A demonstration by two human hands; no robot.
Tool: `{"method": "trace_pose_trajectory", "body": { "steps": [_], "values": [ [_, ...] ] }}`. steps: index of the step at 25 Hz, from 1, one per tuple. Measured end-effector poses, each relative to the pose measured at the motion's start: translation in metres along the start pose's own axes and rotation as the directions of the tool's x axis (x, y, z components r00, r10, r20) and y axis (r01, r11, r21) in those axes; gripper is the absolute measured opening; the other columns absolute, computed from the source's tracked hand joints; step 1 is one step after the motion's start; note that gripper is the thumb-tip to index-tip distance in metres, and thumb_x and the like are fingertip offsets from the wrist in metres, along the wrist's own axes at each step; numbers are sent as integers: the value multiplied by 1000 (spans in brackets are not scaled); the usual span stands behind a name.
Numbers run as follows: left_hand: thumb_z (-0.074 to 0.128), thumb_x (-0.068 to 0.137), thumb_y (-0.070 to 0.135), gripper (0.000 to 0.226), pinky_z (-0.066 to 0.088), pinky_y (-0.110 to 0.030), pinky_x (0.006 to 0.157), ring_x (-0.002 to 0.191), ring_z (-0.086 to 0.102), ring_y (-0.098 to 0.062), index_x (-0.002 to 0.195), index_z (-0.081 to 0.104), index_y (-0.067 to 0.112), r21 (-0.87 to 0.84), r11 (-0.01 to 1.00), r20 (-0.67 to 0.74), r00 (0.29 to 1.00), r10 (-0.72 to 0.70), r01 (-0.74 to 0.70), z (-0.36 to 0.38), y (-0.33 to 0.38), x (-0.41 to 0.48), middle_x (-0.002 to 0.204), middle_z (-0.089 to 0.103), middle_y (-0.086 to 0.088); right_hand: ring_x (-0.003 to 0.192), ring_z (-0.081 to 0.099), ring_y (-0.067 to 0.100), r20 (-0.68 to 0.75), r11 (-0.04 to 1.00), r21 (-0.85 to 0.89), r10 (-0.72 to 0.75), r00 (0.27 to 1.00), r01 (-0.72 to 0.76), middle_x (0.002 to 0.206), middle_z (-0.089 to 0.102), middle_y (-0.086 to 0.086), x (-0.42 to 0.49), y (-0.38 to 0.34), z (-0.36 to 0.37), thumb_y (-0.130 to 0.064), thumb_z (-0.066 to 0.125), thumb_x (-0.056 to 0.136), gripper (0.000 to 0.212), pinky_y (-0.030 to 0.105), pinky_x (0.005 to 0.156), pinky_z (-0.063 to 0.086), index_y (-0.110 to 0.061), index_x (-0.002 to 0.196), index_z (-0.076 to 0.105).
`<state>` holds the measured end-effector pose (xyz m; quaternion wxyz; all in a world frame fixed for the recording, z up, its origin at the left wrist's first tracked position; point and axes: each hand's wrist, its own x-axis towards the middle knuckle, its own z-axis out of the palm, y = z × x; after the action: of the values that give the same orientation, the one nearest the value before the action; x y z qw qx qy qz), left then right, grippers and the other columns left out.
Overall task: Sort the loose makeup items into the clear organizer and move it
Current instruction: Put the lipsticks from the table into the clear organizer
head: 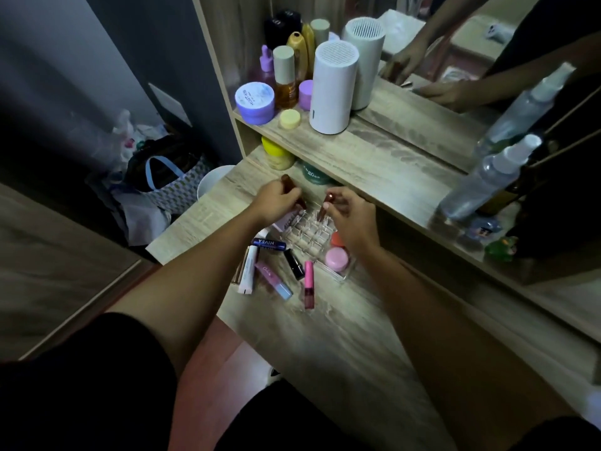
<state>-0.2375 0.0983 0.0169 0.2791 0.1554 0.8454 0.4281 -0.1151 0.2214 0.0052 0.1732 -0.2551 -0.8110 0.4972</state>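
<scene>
A clear organizer [309, 234] with a grid of small slots lies on the wooden vanity top. My left hand [276, 201] grips a dark red lip tube [289, 185] at the organizer's far left corner. My right hand [349, 216] holds a red lipstick [325, 208] upright over a slot at the far side. A pink jar [336, 258] and an orange-red jar [338, 239] sit in the organizer's near compartment. Loose beside it lie a blue Nivea stick [269, 245], a white tube [247, 271], a purple-and-blue tube [274, 280], a black lipstick [295, 263] and a pink gloss [309, 284].
A shelf above holds a white cylinder device [335, 87], a purple jar [255, 102], bottles and a yellow puck [290, 118]. Spray bottles [487, 180] stand at right by the mirror [455, 70]. Under the shelf sit a yellow-lidded jar [276, 154] and a green jar [313, 175]. A bag [172, 183] lies on the floor at left.
</scene>
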Motion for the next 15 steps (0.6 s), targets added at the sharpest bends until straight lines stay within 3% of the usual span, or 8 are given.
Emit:
{"method": "trace_pose_trajectory", "body": {
  "steps": [2,4,6,15],
  "values": [
    [61,83,21,26,49,-28,81,92,65,-29,103,58,5,230,967,31,994,102,-107,2,-2,4,101,70,-17,70,59,-19,24,999,-51,-7,1000,8,86,67,-4,1,5,3,-3,67,83,23,-2,64,46,-12,105,67],
    [66,82,19,29,39,-21,73,93,63,-27,106,55,6,334,926,59,985,164,-174,3,-4,5,101,69,-16,81,66,0,49,995,-95,14,999,-9,96,72,4,4,9,7,-5,69,82,25,13,76,53,-12,107,68],
    [66,82,19,27,36,-19,71,95,63,-27,104,58,5,381,901,76,978,195,-210,2,-5,7,102,69,-16,85,67,12,74,992,-116,50,996,-41,100,73,9,6,13,10,-5,70,82,28,21,78,54,-10,109,67],
    [70,77,11,23,38,-18,72,91,66,-25,99,63,6,479,825,112,953,282,-301,4,3,8,98,72,-14,86,67,14,152,988,-157,35,988,-11,99,73,10,12,17,9,-2,71,79,30,29,83,57,-13,107,66]
  ]
}}
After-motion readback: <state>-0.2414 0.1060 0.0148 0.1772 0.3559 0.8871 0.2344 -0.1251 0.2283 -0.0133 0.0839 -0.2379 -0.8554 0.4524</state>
